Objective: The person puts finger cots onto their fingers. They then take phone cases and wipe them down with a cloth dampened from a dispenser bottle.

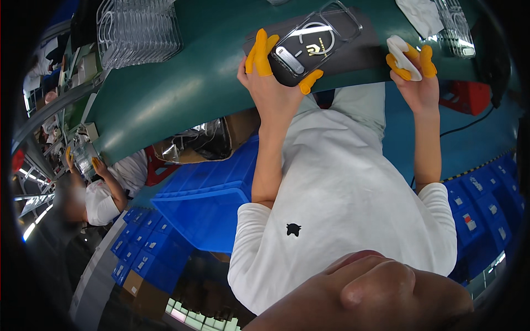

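Observation:
A clear phone case [343, 34] with a white ring and a small grey bar on its back is gripped at its near left edge by my left hand [273, 88]. Yellow finger cots cover several of those fingertips. Beneath the case lies a dark grey mat [367, 52] on the green table. Off to the right, my right hand [417, 83] is closed around a folded white cloth [406, 60], also with yellow cots on its fingers. The cloth is apart from the case.
Stacked clear cases [141, 33] stand at the table's far left, with more clear cases [456, 30] and a white cloth [419, 16] at the far right. A blue bin [204, 193] and a cardboard box [243, 129] sit below the table edge. Another person [105, 196] works at left.

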Demonstrator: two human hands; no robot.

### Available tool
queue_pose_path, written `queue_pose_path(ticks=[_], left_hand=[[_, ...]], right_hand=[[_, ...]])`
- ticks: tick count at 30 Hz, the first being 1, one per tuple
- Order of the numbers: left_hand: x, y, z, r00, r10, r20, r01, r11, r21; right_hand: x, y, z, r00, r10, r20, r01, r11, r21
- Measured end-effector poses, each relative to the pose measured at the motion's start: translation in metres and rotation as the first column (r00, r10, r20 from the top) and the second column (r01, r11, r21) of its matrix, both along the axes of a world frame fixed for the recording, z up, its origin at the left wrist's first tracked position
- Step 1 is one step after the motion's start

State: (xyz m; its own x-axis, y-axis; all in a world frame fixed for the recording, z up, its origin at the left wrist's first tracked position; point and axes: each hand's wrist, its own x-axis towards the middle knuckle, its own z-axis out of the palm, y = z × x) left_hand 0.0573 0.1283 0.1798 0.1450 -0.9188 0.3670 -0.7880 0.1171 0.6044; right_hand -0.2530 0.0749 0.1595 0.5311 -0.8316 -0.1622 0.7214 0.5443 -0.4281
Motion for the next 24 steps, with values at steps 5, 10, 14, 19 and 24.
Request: queue_pose_path(ticks=[5,10,14,19,24], left_hand=[[-0.003,0.006,0.002,0.995,0.066,-0.072,-0.073,0.992,-0.106],[-0.008,0.015,0.029,0.979,0.022,-0.204,-0.058,0.983,-0.173],[-0.01,0.022,0.058,0.988,-0.051,-0.146,0.03,0.989,-0.143],[-0.018,0.025,0.067,0.985,-0.11,-0.135,0.086,0.981,-0.174],[-0.02,0.027,0.064,0.98,-0.106,-0.17,0.072,0.979,-0.193]], right_hand=[[0.004,0.003,0.01,0.822,-0.188,-0.537,0.144,0.982,-0.123],[0.033,-0.004,0.053,0.675,-0.237,-0.699,-0.473,0.589,-0.656],[0.037,-0.002,0.038,0.652,0.103,-0.751,-0.52,0.782,-0.344],[0.085,0.017,0.017,0.919,0.285,-0.274,-0.3,0.954,-0.015],[0.103,0.027,0.018,0.953,0.299,0.037,-0.3,0.954,0.024]])
